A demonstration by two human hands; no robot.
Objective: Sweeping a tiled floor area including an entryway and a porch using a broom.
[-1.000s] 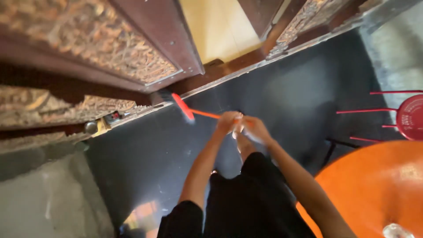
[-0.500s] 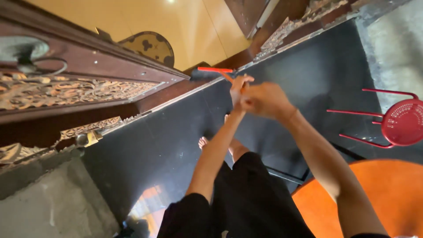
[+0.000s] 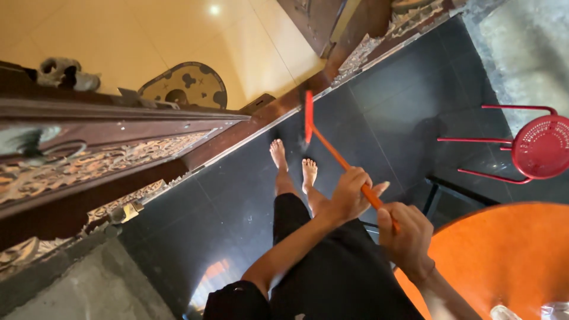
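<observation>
Orange broom (image 3: 332,151) runs forward-left from both hands, each closed round its handle; left hand (image 3: 349,194) nearer the head, right hand (image 3: 406,240) behind.

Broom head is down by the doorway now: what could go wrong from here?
The broom head lies close to the bare feet, so a pull back may strike the toes. The red stool and orange table crowd the right hand; a wide swing could hit them. The left hand also grips the handle.
</observation>
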